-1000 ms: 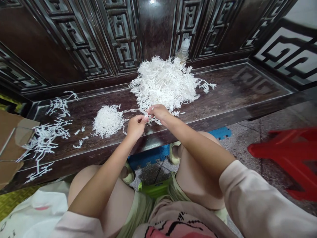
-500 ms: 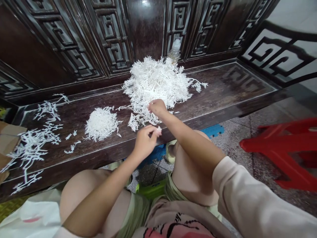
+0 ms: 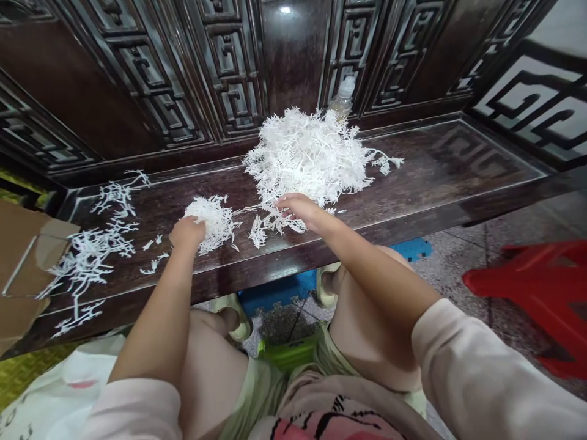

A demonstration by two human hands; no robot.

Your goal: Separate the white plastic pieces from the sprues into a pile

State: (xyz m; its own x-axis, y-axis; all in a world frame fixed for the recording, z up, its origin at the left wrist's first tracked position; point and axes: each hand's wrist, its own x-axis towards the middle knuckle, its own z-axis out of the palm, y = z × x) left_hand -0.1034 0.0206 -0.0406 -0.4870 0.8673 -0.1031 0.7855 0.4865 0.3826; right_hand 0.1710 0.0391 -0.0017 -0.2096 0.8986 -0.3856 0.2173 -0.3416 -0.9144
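My left hand rests at the left side of a small heap of short white pieces. Its thumb and forefinger are apart over the heap, while the other fingertips are hidden. At the front edge of a big mound of white branched sprigs, my right hand has its fingers curled on a thin white sprig; the fingertips are partly lost among the white stems. Below that hand lie some loose white sprigs. The sprigs look like plastic.
Stripped white branches lie on the left of the dark wooden bench, beside a cardboard box. A clear bottle with a white cap stands behind the mound. A red plastic stool is on the floor at right.
My left hand has moved left from near the right hand to the small heap, and its pinch has loosened. My right hand stays at the mound's front edge. The view has shifted slightly.
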